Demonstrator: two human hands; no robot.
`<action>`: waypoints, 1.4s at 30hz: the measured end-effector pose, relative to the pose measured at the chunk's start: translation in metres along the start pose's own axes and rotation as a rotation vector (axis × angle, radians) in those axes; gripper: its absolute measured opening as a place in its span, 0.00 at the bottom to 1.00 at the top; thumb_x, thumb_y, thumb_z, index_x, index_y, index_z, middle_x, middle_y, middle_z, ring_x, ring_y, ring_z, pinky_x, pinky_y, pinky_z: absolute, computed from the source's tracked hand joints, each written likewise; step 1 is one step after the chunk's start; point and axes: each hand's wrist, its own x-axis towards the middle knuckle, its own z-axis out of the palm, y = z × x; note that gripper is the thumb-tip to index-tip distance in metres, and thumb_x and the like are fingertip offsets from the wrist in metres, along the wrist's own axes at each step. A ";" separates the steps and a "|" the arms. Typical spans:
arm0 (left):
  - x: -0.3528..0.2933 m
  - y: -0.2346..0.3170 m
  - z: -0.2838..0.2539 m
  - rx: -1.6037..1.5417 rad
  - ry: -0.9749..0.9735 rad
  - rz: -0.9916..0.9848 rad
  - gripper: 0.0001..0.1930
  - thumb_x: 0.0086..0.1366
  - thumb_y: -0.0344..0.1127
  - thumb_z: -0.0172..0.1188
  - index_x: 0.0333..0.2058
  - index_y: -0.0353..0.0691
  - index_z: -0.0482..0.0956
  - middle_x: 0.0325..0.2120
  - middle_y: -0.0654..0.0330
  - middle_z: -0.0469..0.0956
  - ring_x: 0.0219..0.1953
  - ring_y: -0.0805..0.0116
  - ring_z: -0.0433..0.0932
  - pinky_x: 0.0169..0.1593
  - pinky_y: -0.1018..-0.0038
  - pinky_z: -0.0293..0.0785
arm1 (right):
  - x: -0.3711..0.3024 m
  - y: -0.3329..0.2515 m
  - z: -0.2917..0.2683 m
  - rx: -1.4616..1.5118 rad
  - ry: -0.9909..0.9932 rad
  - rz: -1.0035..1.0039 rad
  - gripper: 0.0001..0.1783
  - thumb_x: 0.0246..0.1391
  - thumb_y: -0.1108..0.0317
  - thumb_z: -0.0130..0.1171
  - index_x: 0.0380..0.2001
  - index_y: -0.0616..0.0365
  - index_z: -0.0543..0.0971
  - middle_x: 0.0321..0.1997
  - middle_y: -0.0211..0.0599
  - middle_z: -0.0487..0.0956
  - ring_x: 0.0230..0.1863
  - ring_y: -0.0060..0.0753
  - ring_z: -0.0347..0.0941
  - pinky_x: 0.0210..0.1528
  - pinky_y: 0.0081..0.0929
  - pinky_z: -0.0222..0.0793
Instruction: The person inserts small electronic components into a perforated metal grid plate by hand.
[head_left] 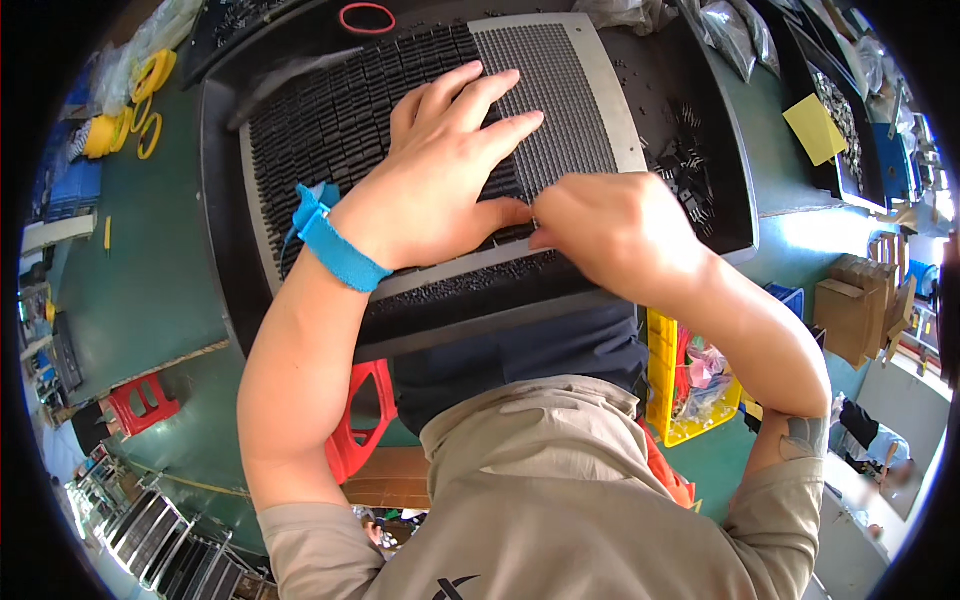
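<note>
My left hand lies with fingers spread over a grey metal plate full of small holes. Rows of small black parts cover the plate's left portion; bare holes show on its right. Close to the left thumb, at the plate's near edge, my right hand is closed in a pinch. Whatever it may hold is hidden by the fingers. The plate rests in a black tray. Loose black and silvery pieces lie right of the plate, and tiny black bits along its near side. A blue strap circles my left wrist.
A red band lies at the tray's far side. Yellow tape rolls sit on the green table at left. To the right are a yellow paper note and a part-filled bin. A yellow crate stands below the table edge.
</note>
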 end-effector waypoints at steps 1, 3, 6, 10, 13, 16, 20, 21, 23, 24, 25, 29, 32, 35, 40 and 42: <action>0.000 -0.001 -0.008 -0.016 -0.010 -0.005 0.37 0.59 0.38 0.77 0.68 0.48 0.75 0.75 0.52 0.61 0.78 0.44 0.54 0.78 0.51 0.49 | -0.001 0.006 -0.005 0.042 0.083 0.042 0.12 0.51 0.67 0.71 0.31 0.54 0.75 0.28 0.36 0.77 0.29 0.46 0.81 0.28 0.40 0.77; 0.002 -0.008 -0.019 0.001 0.029 -0.030 0.36 0.60 0.37 0.76 0.68 0.48 0.75 0.75 0.52 0.61 0.78 0.45 0.54 0.78 0.52 0.50 | -0.009 0.019 -0.011 0.093 0.135 0.236 0.11 0.54 0.69 0.72 0.33 0.57 0.77 0.29 0.41 0.80 0.31 0.53 0.81 0.31 0.41 0.76; 0.002 -0.023 -0.036 0.017 0.135 -0.083 0.32 0.65 0.37 0.72 0.68 0.47 0.76 0.74 0.52 0.63 0.77 0.45 0.57 0.78 0.54 0.55 | -0.017 0.034 -0.012 0.150 0.151 0.335 0.09 0.57 0.69 0.71 0.34 0.59 0.79 0.31 0.46 0.82 0.33 0.55 0.82 0.34 0.42 0.78; -0.005 -0.040 -0.053 -0.015 0.224 -0.147 0.29 0.67 0.37 0.71 0.66 0.42 0.78 0.73 0.53 0.67 0.76 0.48 0.61 0.76 0.57 0.60 | -0.033 0.035 -0.003 0.222 0.119 0.350 0.07 0.60 0.68 0.69 0.35 0.59 0.81 0.31 0.46 0.82 0.33 0.56 0.82 0.35 0.43 0.78; -0.016 -0.046 -0.075 -0.067 0.302 -0.205 0.28 0.66 0.35 0.72 0.64 0.40 0.79 0.71 0.51 0.69 0.73 0.48 0.65 0.75 0.57 0.62 | -0.035 0.031 -0.008 0.251 0.151 0.351 0.06 0.59 0.69 0.69 0.34 0.58 0.82 0.32 0.45 0.83 0.33 0.54 0.82 0.35 0.42 0.79; -0.038 -0.049 -0.092 -0.158 0.325 -0.327 0.27 0.67 0.33 0.68 0.65 0.37 0.78 0.71 0.51 0.70 0.73 0.53 0.67 0.76 0.59 0.59 | -0.034 0.040 -0.024 0.148 0.197 0.414 0.06 0.58 0.70 0.69 0.34 0.58 0.82 0.33 0.45 0.83 0.34 0.55 0.82 0.37 0.42 0.79; -0.064 -0.055 -0.106 -0.105 0.285 -0.423 0.27 0.67 0.33 0.68 0.64 0.36 0.78 0.70 0.50 0.71 0.72 0.51 0.69 0.75 0.58 0.61 | -0.043 0.069 -0.068 -0.185 -0.044 0.583 0.15 0.53 0.72 0.71 0.44 0.58 0.81 0.42 0.49 0.82 0.44 0.58 0.80 0.48 0.46 0.78; -0.069 -0.055 -0.108 -0.109 0.278 -0.436 0.27 0.67 0.33 0.68 0.64 0.36 0.78 0.70 0.49 0.72 0.72 0.51 0.69 0.75 0.58 0.61 | -0.051 0.074 -0.073 -0.213 -0.193 0.596 0.24 0.47 0.68 0.76 0.48 0.59 0.80 0.46 0.47 0.80 0.52 0.55 0.78 0.53 0.45 0.78; -0.082 -0.061 -0.108 -0.122 0.268 -0.479 0.27 0.67 0.35 0.69 0.64 0.35 0.78 0.69 0.49 0.72 0.72 0.51 0.69 0.75 0.58 0.61 | -0.052 0.065 -0.076 -0.250 -0.250 0.491 0.28 0.42 0.66 0.79 0.48 0.59 0.81 0.48 0.45 0.80 0.54 0.53 0.77 0.54 0.44 0.78; -0.085 -0.062 -0.109 -0.103 0.266 -0.470 0.28 0.66 0.33 0.71 0.63 0.35 0.78 0.69 0.46 0.71 0.71 0.47 0.70 0.73 0.58 0.65 | -0.054 0.060 -0.079 -0.290 -0.320 0.397 0.32 0.38 0.65 0.82 0.48 0.60 0.81 0.49 0.43 0.80 0.56 0.51 0.76 0.54 0.42 0.78; -0.087 -0.063 -0.109 -0.111 0.264 -0.481 0.28 0.66 0.33 0.71 0.63 0.35 0.78 0.69 0.46 0.71 0.71 0.47 0.70 0.73 0.58 0.65 | -0.056 0.058 -0.074 -0.381 -0.385 0.364 0.37 0.30 0.61 0.84 0.49 0.59 0.82 0.51 0.39 0.78 0.57 0.46 0.75 0.53 0.39 0.79; -0.083 -0.065 -0.113 -0.106 0.245 -0.480 0.28 0.66 0.35 0.71 0.63 0.35 0.78 0.69 0.47 0.71 0.71 0.48 0.70 0.73 0.58 0.65 | -0.060 0.069 -0.069 -0.352 -0.415 0.343 0.24 0.36 0.64 0.81 0.40 0.57 0.84 0.45 0.39 0.77 0.52 0.44 0.77 0.50 0.38 0.79; -0.070 -0.061 -0.118 -0.115 0.208 -0.489 0.28 0.67 0.35 0.70 0.64 0.35 0.78 0.69 0.49 0.71 0.72 0.52 0.69 0.74 0.59 0.62 | -0.071 0.079 -0.066 -0.293 -0.356 0.380 0.11 0.44 0.69 0.74 0.33 0.57 0.83 0.41 0.39 0.78 0.47 0.44 0.78 0.49 0.40 0.79; -0.063 -0.058 -0.114 -0.128 0.180 -0.451 0.28 0.65 0.32 0.70 0.64 0.34 0.78 0.69 0.49 0.71 0.71 0.51 0.70 0.74 0.59 0.63 | -0.072 0.079 -0.064 -0.269 -0.229 0.316 0.05 0.47 0.72 0.67 0.29 0.58 0.82 0.36 0.38 0.79 0.43 0.45 0.79 0.47 0.42 0.79; -0.052 -0.047 -0.105 -0.173 0.134 -0.411 0.28 0.65 0.33 0.72 0.63 0.33 0.79 0.69 0.47 0.71 0.71 0.49 0.70 0.74 0.60 0.65 | -0.071 0.078 -0.076 -0.153 -0.015 0.355 0.05 0.50 0.73 0.65 0.33 0.57 0.85 0.34 0.40 0.80 0.42 0.48 0.80 0.44 0.42 0.79; -0.045 -0.043 -0.100 -0.178 0.125 -0.396 0.28 0.65 0.32 0.72 0.62 0.33 0.79 0.69 0.47 0.71 0.71 0.49 0.70 0.74 0.60 0.65 | -0.072 0.078 -0.081 -0.165 -0.039 0.416 0.05 0.54 0.74 0.66 0.36 0.58 0.85 0.34 0.43 0.82 0.43 0.51 0.81 0.45 0.43 0.79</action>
